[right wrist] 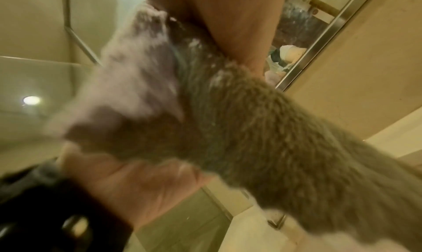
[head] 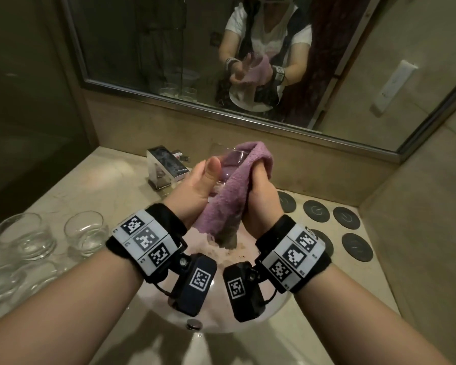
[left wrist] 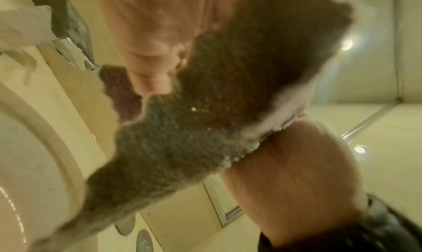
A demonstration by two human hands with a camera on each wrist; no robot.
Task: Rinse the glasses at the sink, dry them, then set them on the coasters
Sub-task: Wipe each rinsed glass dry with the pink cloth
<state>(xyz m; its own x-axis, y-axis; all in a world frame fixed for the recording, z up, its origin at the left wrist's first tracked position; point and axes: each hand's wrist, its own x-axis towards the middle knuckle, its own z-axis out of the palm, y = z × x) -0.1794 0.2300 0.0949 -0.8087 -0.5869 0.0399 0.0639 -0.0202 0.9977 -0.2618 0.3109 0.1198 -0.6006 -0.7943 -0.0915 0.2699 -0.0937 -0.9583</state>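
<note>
My left hand (head: 208, 180) holds a clear glass (head: 225, 155) above the sink (head: 216, 328), thumb pointing up beside it. A purple cloth (head: 229, 196) is bunched over the glass's right side, where my right hand (head: 258, 177) grips it. Its tail hangs down between my wrists. The cloth (left wrist: 182, 138) fills the left wrist view and hides the glass; the cloth (right wrist: 251, 129) blocks the right wrist view too. Several dark round coasters (head: 316, 210) lie bare on the counter to the right.
Three more clear glasses (head: 86, 233) stand on the counter at the left. A chrome faucet (head: 166, 164) sits behind the sink, left of my hands. A mirror (head: 248, 61) covers the back wall, and a side wall closes off the right.
</note>
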